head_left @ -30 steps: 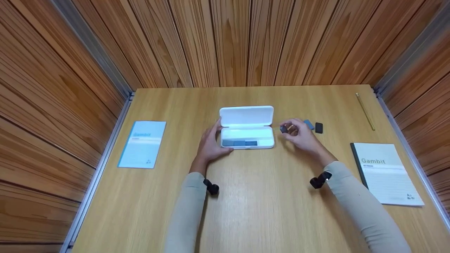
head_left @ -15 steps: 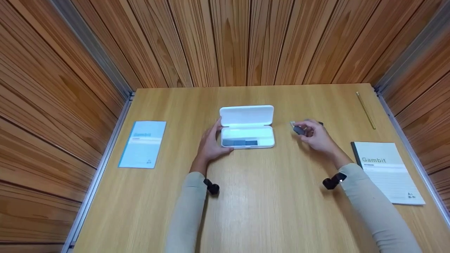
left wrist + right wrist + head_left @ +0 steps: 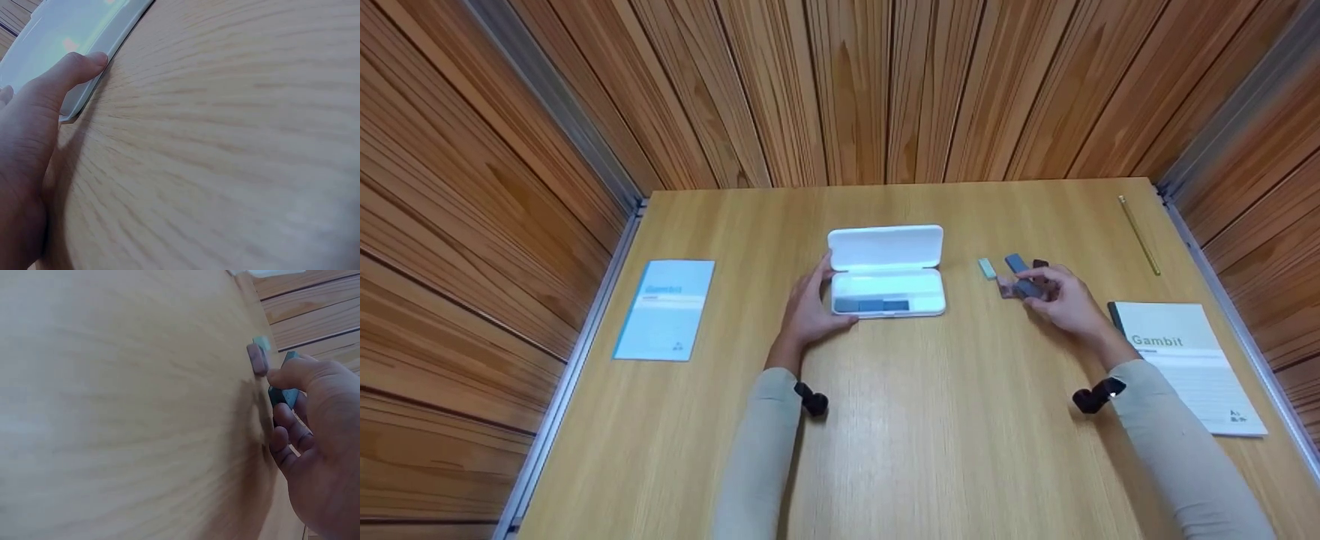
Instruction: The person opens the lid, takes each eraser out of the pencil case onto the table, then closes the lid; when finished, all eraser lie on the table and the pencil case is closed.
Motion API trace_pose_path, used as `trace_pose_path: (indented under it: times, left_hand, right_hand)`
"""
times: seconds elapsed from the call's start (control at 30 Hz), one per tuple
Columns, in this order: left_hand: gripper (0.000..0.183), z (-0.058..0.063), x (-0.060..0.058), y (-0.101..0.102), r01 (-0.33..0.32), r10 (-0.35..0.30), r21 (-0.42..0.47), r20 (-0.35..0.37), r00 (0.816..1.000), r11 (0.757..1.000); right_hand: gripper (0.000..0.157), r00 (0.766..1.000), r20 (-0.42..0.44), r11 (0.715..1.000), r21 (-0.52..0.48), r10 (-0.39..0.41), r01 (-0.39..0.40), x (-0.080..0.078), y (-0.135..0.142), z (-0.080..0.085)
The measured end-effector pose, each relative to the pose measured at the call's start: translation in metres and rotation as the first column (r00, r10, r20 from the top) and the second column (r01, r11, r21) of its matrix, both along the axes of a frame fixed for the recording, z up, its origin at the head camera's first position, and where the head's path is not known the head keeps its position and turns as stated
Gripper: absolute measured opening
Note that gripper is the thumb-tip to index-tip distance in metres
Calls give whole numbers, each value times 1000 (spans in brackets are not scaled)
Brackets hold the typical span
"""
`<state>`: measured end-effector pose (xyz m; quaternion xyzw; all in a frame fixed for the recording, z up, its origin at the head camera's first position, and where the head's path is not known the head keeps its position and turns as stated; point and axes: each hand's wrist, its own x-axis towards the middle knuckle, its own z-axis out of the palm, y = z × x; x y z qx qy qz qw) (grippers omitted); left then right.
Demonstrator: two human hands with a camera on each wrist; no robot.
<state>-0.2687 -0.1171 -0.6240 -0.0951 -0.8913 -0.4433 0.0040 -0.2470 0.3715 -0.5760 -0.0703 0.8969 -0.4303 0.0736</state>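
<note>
A white pencil case point(image 3: 887, 283) stands with its lid raised, several grey-blue blocks point(image 3: 872, 305) lying along its front inner edge. My left hand point(image 3: 808, 307) holds the case's left end, the thumb over the front rim. To the right, my right hand point(image 3: 1065, 300) pinches a dark blue-grey eraser-like block point(image 3: 284, 396) between thumb and fingers, just at the tabletop. Close to those fingertips lie a pinkish-brown block point(image 3: 1006, 287), a mint-green block point(image 3: 987, 268) and a blue block point(image 3: 1016, 262). A black block point(image 3: 1040, 263) is partly covered by the right hand.
A light blue notebook point(image 3: 664, 310) lies at the left of the wooden table point(image 3: 907, 450). At the right are a white notebook point(image 3: 1192, 360), partly under the right forearm, and a gold pencil point(image 3: 1140, 236). Wood-panelled walls point(image 3: 847, 90) enclose the back and sides.
My right hand has moved rightward, away from the case. The mint-green and pinkish-brown blocks now show on the table where the hand was. My left hand has stayed on the case.
</note>
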Motion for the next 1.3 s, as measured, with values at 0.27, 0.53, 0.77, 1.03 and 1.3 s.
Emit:
trace_pose_path:
  times: [0.27,0.53,0.77,1.03,1.3]
  left_hand:
    - [130,-1,-1,0,17,-18,-10,-29,999,1000]
    - [128,1,-1,1,1,-1,-3,-3,1000,1000]
    - [127,2,1,1,4,-4,-2,0,1000,1000]
    - [126,4,1,1,-1,1,1,10,1000,1000]
    - [130,1,0,1,5,-6,-11,-10,1000,1000]
  right_hand:
    - [45,999,-30,999,44,-24,26,3,3,-3]
    - [43,999,-38,998,47,-30,31,3,3,-3]
    - [42,999,-37,999,42,-21,22,2,4,-3]
    - [39,999,-37,1000,-2,-15,15,-2,2,4]
    - [40,998,-53,1000,0,19,-20,-5,-6,10]
